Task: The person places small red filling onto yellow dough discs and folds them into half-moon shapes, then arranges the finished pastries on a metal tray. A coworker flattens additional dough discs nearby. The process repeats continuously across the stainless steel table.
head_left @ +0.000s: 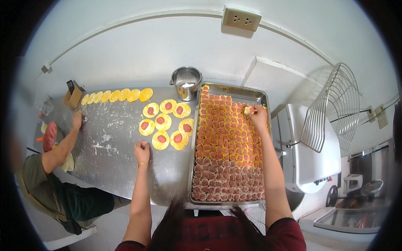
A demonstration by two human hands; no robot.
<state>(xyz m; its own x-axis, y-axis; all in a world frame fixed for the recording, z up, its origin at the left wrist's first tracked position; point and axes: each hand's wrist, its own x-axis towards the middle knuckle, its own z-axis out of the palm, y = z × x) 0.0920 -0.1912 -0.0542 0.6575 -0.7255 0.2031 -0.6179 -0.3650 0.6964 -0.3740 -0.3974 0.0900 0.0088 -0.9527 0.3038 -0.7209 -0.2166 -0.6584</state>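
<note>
A large metal tray (197,167) is filled with rows of small open-topped dumplings (226,138), yellow-wrapped toward the back and paler at the front. Over its back right part, my right hand (258,116) pinches one yellow dumpling (249,110). My left hand (142,152) is closed above the steel table, to the left of the tray; whatever is in its fingers is hidden. Beside that hand lie several round yellow wrappers (160,144), each with a lump of pink meat filling (162,138) on it.
Plain yellow wrappers (125,95) overlap in a row along the back of the floured steel table (113,154). A metal pail (186,79) stands behind the tray. At the left, a co-worker's hand (77,119) rests near a cardboard box (73,97). A wire fan guard (333,113) projects at the right.
</note>
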